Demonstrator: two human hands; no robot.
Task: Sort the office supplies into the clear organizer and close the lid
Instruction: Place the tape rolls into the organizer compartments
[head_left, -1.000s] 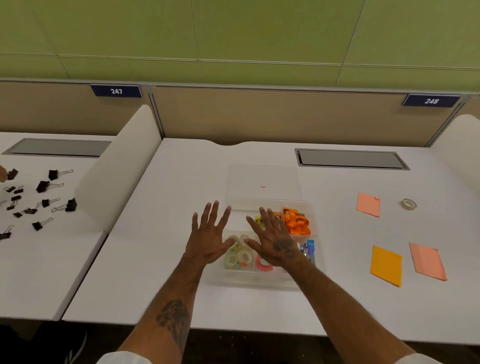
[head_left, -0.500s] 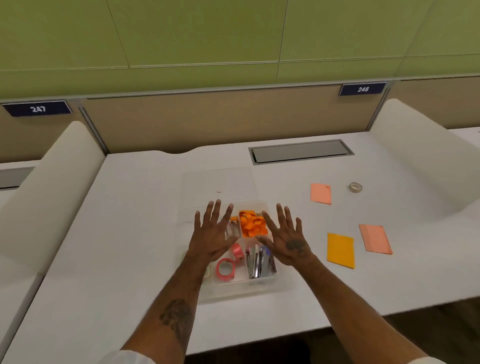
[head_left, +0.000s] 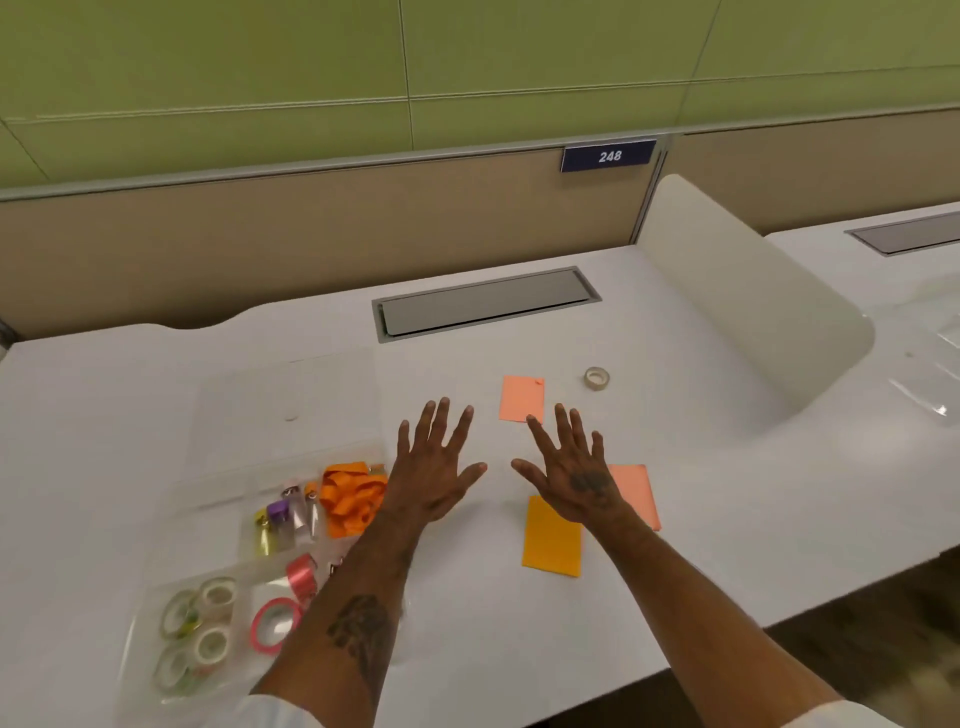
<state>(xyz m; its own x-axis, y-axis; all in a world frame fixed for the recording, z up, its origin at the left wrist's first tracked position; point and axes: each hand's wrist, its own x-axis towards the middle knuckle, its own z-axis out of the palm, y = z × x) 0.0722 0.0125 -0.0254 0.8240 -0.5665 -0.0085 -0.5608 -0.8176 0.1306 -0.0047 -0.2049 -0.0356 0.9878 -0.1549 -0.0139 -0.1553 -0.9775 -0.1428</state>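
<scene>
The clear organizer (head_left: 156, 597) sits at the lower left of the white desk, its lid (head_left: 285, 400) lying open behind it. Its compartments hold tape rolls (head_left: 200, 634), a pink tape ring (head_left: 275, 621), small bottles (head_left: 283, 519) and orange clips (head_left: 350, 496). My left hand (head_left: 434, 467) hovers spread and empty just right of the organizer. My right hand (head_left: 576, 470) hovers spread and empty over the sticky notes. An orange note (head_left: 550, 540), a pink note (head_left: 522, 397) and another pink note (head_left: 636, 491) lie on the desk. A loose tape roll (head_left: 596, 376) lies further back.
A grey cable hatch (head_left: 485, 304) is set into the desk behind the notes. A white curved divider (head_left: 748, 306) bounds the desk on the right, with another desk beyond it. A beige partition with a sign "248" (head_left: 608, 156) runs along the back.
The view has swung right, so the organizer now sits at the lower left. Both hands have moved off the organizer to the right, toward the sticky notes, still spread.
</scene>
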